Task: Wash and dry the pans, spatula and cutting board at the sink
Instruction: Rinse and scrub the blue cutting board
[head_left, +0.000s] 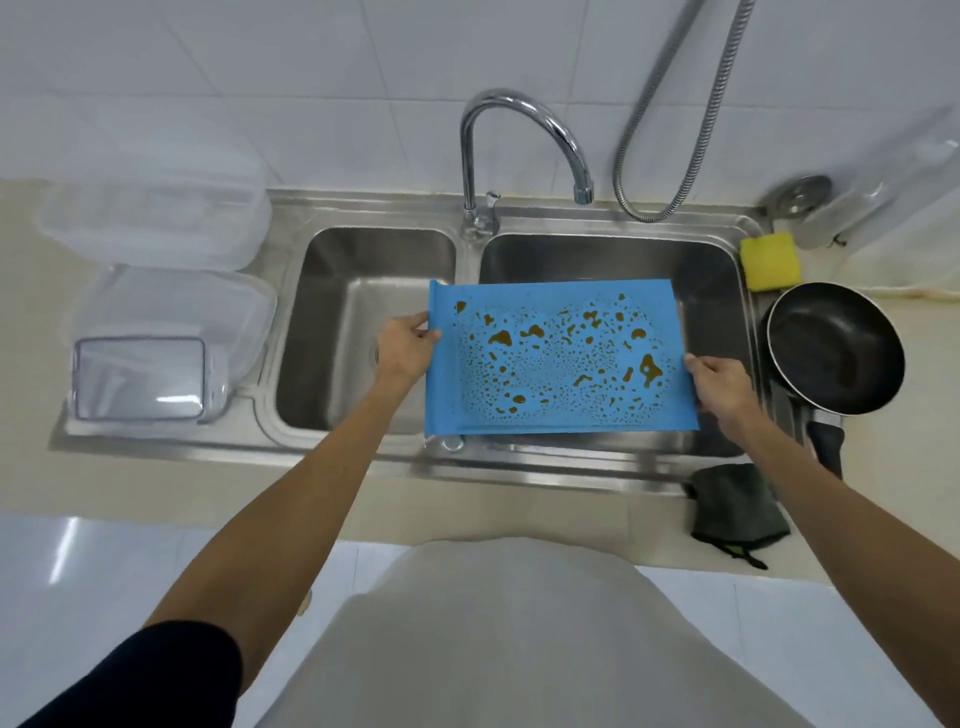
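Your left hand (408, 345) and right hand (719, 387) each grip a short edge of the thin blue plastic cutting board (558, 358), fingers curled round the rim, holding it roughly flat over the right basin of the stainless steel double sink (363, 457). Its left end reaches across the divider between the basins. Brown droplets and blotches are scattered over its upper face. The curved chrome tap (524, 140) stands behind it, spout over the right basin. To your right, the round black frying pan (835, 348) sits beside the sink, with a yellow rectangular sponge (770, 261) behind it and a dark grey folded cloth (737, 512) nearer you on the counter edge. Clear plastic containers (156, 332) sit on your left.
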